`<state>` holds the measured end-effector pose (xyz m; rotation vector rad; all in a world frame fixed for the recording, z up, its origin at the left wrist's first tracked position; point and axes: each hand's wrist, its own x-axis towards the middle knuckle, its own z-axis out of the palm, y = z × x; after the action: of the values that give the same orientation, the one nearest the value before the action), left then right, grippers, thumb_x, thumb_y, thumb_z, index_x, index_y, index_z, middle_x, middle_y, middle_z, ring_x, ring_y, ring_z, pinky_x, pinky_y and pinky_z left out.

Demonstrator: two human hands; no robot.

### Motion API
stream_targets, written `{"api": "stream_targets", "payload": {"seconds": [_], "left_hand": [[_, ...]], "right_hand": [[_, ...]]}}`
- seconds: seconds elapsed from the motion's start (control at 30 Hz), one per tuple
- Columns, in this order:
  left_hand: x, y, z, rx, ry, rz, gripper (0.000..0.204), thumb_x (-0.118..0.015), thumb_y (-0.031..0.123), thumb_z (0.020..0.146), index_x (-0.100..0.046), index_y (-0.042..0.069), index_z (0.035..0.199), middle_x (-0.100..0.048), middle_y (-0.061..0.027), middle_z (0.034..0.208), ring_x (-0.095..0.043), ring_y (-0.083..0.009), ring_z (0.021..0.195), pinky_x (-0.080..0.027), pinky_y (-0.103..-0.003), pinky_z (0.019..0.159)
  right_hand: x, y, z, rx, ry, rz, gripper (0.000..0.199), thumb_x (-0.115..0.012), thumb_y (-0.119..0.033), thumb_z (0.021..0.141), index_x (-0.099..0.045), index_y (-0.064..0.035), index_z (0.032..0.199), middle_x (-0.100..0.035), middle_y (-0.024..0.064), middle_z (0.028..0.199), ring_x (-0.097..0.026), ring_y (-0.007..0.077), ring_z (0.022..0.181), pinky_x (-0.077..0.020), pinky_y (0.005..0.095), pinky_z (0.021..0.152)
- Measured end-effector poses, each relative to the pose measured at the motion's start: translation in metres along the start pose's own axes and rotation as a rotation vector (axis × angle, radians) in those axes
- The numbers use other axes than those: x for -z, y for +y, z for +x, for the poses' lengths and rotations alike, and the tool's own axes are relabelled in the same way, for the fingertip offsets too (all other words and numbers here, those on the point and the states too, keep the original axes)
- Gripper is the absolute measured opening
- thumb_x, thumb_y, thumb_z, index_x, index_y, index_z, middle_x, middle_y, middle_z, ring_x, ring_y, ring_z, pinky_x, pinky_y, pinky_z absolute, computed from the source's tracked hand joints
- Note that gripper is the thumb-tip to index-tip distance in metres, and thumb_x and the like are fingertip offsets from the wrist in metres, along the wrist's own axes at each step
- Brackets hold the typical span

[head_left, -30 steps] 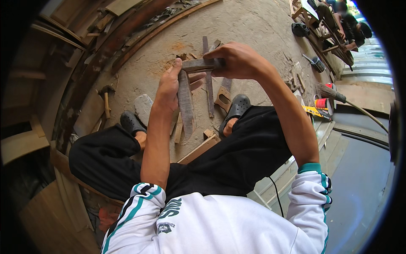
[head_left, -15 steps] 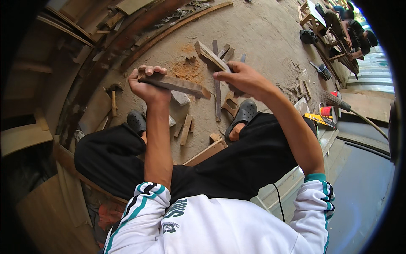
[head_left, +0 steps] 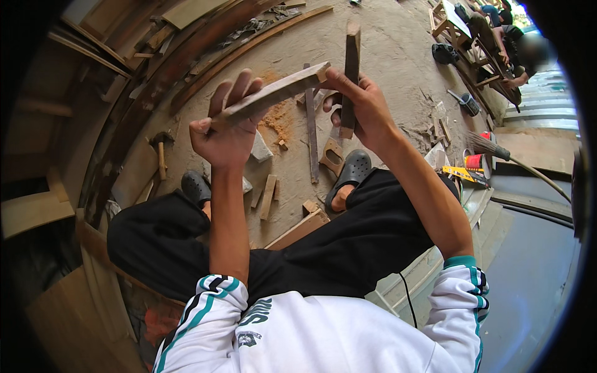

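My left hand [head_left: 227,140] holds a weathered wooden piece [head_left: 273,94], its near end across the palm and its far end slanting up to the right. In my right hand [head_left: 370,115], a second dark wooden piece [head_left: 352,74] stands roughly upright between thumb and fingers. My right thumb lies against the right end of the first piece. Beneath my hands, on the floor, are a patch of sawdust [head_left: 278,127] and a long dark wooden strip [head_left: 311,137]. A saw's wooden handle [head_left: 333,158] shows beside my right shoe; its blade is mostly hidden.
Small wood offcuts [head_left: 268,196] lie between my feet. A hammer [head_left: 161,158] rests at the left, near stacked boards. To the right are a broom [head_left: 491,146] and a yellow tool [head_left: 465,174]. Other people [head_left: 513,53] sit at the far right by a wooden frame.
My right hand has turned its piece upright. My left hand has tilted its piece, raising the right end up to my right thumb. The view has shifted slightly.
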<state>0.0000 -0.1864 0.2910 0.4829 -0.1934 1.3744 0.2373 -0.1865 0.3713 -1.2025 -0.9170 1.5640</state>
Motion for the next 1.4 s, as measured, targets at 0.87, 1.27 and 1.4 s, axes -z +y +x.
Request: {"api": "stream_targets", "payload": {"seconds": [0.87,1.27,1.4], "left_hand": [[-0.055,-0.027,0.01,0.312,0.339,1.054,0.033,-0.055,0.019,0.096,-0.056,-0.004,0.12,-0.072,-0.0113,0.098,-0.065,-0.0109,0.078,-0.054,-0.025,0.068],[-0.052,-0.029,0.012,0.218,0.353,1.128,0.037,-0.058,0.019,0.094,-0.06,-0.006,0.123,-0.071,-0.0092,0.094,-0.065,-0.0092,0.073,-0.055,-0.024,0.064],[-0.051,-0.03,0.012,0.208,0.358,1.084,0.038,-0.059,0.02,0.095,-0.06,-0.006,0.123,-0.071,-0.0081,0.092,-0.065,-0.0084,0.072,-0.054,-0.024,0.063]], "right_hand": [[0.025,-0.016,0.009,0.352,-0.183,-0.759,0.044,-0.065,-0.047,0.095,-0.073,-0.0031,0.097,-0.065,0.0015,0.073,-0.056,0.008,0.066,-0.0424,0.0266,0.058],[0.027,-0.022,0.005,0.277,-0.201,-0.894,0.045,-0.07,-0.049,0.09,-0.075,-0.006,0.1,-0.072,0.0069,0.078,-0.064,0.0125,0.069,-0.0481,0.0277,0.06],[0.027,-0.019,0.005,0.291,-0.198,-0.867,0.047,-0.071,-0.05,0.089,-0.076,-0.0066,0.104,-0.074,0.0088,0.083,-0.067,0.0141,0.073,-0.0503,0.0281,0.063]]}}
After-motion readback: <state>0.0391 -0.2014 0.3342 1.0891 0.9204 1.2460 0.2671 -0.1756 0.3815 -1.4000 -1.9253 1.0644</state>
